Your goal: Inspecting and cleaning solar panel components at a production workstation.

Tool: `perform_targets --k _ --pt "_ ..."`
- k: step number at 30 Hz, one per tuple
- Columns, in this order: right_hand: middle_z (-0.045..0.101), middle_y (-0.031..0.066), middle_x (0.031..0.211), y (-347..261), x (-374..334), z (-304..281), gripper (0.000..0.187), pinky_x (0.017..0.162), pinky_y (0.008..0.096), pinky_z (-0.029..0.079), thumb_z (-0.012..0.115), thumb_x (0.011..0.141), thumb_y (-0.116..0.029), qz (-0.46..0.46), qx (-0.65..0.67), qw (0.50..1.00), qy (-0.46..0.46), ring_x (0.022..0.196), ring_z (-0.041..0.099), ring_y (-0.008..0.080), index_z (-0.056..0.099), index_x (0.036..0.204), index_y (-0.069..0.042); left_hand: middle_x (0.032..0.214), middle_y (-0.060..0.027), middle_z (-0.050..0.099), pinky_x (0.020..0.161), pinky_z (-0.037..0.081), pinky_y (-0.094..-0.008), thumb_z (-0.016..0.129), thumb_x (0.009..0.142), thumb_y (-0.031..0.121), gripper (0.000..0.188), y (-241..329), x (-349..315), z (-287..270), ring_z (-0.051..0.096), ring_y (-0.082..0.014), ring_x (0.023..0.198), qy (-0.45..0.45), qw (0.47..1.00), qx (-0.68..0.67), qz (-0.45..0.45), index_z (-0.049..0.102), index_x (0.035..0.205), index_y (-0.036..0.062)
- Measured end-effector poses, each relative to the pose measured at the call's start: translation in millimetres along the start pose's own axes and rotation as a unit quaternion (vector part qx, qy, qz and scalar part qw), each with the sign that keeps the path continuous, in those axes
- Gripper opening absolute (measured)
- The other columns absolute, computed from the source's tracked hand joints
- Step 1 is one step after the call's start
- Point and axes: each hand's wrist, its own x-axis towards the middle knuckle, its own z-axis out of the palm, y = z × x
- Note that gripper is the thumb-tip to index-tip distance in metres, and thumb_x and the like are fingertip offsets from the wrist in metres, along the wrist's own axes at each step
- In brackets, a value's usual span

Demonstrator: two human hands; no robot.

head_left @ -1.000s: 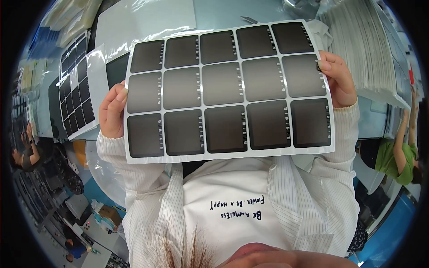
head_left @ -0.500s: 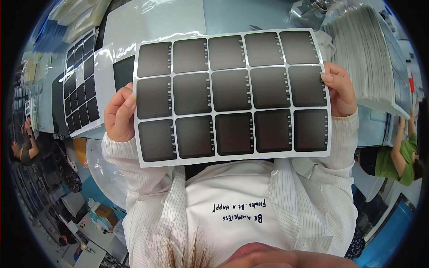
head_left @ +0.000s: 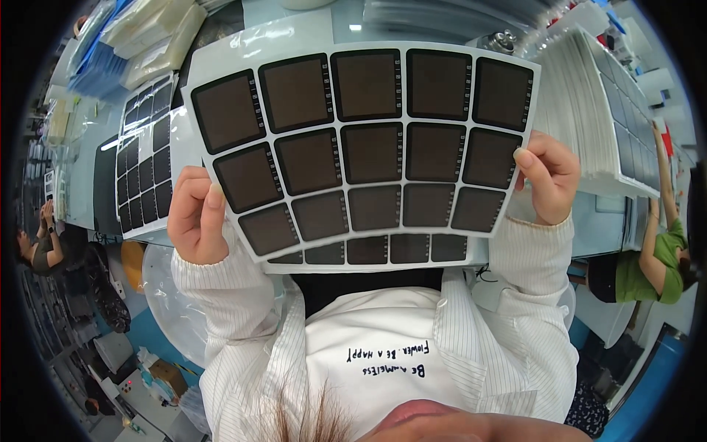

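A white sheet bearing rows of dark, rounded panels (head_left: 372, 152) is held up in front of me, bowed and tilted. My left hand (head_left: 197, 215) pinches its left edge between thumb and fingers. At the right edge, my right hand (head_left: 551, 177) grips it with the thumb on top. Below the sheet's near edge, part of another sheet with similar dark panels (head_left: 367, 250) shows; the rest of it is hidden.
To the right stands a tall stack of white-edged sheets (head_left: 574, 118). Another panelled sheet (head_left: 143, 166) lies at left, with one pale gap among its panels. Plastic-wrapped bundles (head_left: 151, 37) sit far left, and a metal can (head_left: 503, 42) far right. Co-workers are on both sides.
The held sheet has tilted and bowed, its near edge curving away from me, and its panels look darker. A similar sheet underneath has come into view. Both hands sit slightly lower.
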Motion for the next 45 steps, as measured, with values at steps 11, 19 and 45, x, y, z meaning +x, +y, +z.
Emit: perform_targets --k 11,19,45 --pt "0.05 0.002 0.06 -12 2 2 0.014 0.041 0.0185 0.031 0.059 0.082 -0.006 -0.072 -0.004 0.992 0.1 0.047 0.046 0.0071 0.057 0.072 0.002 0.078 -0.0061 0.048 0.06 0.034 -0.0213 0.052 0.086 0.006 0.013 20 9 0 0.042 -0.0107 0.066 0.052 0.996 0.054 0.047 0.05 0.075 -0.0022" --pt "0.048 0.0002 0.063 -46 -2 -5 0.014 0.047 0.0172 0.032 0.055 0.086 -0.008 -0.107 -0.039 0.981 0.155 0.052 0.043 0.0054 0.057 0.077 0.002 0.075 -0.0058 0.048 0.059 0.033 -0.0222 0.052 0.085 0.006 0.014 44 29 2 0.042 -0.0121 0.065 0.05 0.991 0.07 0.104 0.049 0.074 -0.0021" --pt "0.059 -0.0041 0.069 -73 -17 -291 0.026 0.052 0.0146 0.035 0.06 0.084 -0.025 0.076 -0.248 0.932 0.252 0.06 0.049 0.0009 0.065 0.087 0.001 0.061 0.0014 0.053 0.052 0.035 -0.0235 0.059 0.081 0.024 0.026 139 171 257 0.043 -0.0065 0.056 -0.236 0.959 -0.154 -0.032 0.063 0.076 -0.0015"
